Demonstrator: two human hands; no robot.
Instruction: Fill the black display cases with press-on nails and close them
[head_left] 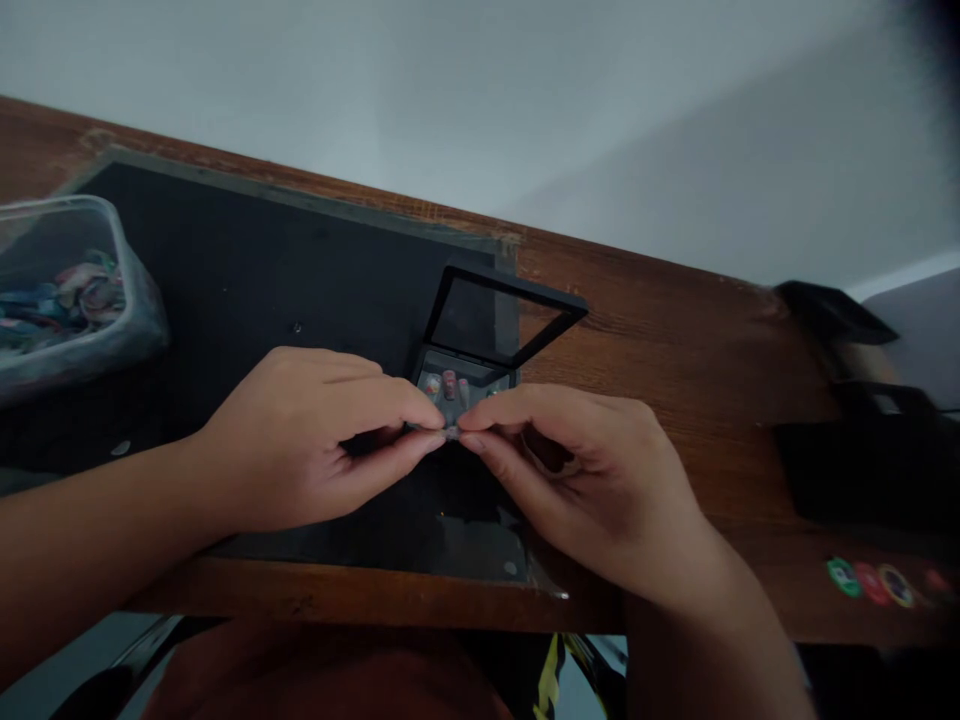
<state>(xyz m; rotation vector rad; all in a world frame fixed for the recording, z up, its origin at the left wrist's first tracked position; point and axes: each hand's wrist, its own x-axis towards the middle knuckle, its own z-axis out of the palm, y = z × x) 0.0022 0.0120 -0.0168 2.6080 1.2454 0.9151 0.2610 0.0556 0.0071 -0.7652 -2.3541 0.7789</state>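
Note:
My left hand (322, 430) and my right hand (592, 470) meet at the fingertips near the middle of the view. Thumb and forefinger of each are pinched together on a small pale, shiny piece (452, 433), too small to name for certain. Just behind the fingertips sits a small black display case (431, 360), its framed clear-window lid (517, 285) raised on the hinge. Several small decorated pieces shaped like false nails (449, 385) stand inside it, pink and whitish. My fingers hide the front of the case.
A clear plastic tub (142, 310) of crumpled colourful material stands at the left on a black mat (225, 250) taped to the wooden table (637, 330). At the right are blurred black objects (862, 460) and round coloured stickers (844, 577). A wall (450, 100) rises behind.

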